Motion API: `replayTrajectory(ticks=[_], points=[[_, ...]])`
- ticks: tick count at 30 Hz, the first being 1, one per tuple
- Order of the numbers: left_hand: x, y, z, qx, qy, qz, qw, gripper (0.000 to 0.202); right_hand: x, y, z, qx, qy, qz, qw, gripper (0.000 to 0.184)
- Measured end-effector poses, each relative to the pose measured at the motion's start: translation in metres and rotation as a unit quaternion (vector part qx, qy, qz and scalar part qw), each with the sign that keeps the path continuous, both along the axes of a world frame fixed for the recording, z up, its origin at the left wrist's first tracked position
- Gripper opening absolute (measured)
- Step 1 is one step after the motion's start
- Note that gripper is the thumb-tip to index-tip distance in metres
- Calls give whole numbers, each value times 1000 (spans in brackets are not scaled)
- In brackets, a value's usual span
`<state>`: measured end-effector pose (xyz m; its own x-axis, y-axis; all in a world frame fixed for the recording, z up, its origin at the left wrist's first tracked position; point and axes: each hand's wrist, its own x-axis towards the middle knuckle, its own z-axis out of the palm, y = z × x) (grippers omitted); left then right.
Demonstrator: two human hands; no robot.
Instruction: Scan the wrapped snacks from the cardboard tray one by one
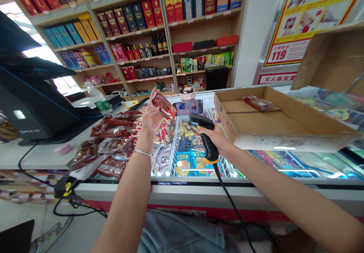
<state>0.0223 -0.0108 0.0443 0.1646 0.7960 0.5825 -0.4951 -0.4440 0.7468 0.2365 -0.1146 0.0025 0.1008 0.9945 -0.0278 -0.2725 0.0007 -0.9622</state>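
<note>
Grips red packet (pixel 164 106) in left hand (pixel 152 119), scanner (pixel 209 146) in right hand (pixel 218 136), apart, and could snag cord (pixel 225 188) by overreaching

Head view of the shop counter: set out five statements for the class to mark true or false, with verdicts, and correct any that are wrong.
1. The left hand's grip holds a wrapped red-brown packet. True.
2. The right hand's grip is empty. False: it holds a black-and-yellow scanner with a cable.
3. A bracelet circles the right wrist. False: it is on the left wrist.
4. Another wrapped packet lies inside the open cardboard box. True.
5. The number on the poster is 500. False: it reads 119.
</note>
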Motion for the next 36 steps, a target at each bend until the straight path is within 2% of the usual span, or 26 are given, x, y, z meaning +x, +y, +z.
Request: replayTrajectory(ticks=[5, 8, 14, 20, 30, 36], points=[[0, 0, -1, 8, -4, -30, 1000, 63, -2, -3, 4, -6, 0, -2, 1000, 24], [-1, 0, -1, 5, 1, -25, 1000, 65, -1, -4, 6, -9, -6, -2, 1000, 22], [-1, 0, -2, -2, -15, -42, 999, 61, -1, -6, 10, -17, 9, -18, 1000, 28], [-3, 2, -4, 10, -4, -33, 999, 64, -2, -7, 11, -20, 10, -16, 1000, 29], [-2, -1, -3, -14, 18, 4, 1000, 58, 0, -4, 5, -1, -1, 1, 1000, 30], [-3, 0, -4, -5, 14, -5, 1000, 55, 0, -5, 9, -14, 0, -11, 1000, 29]])
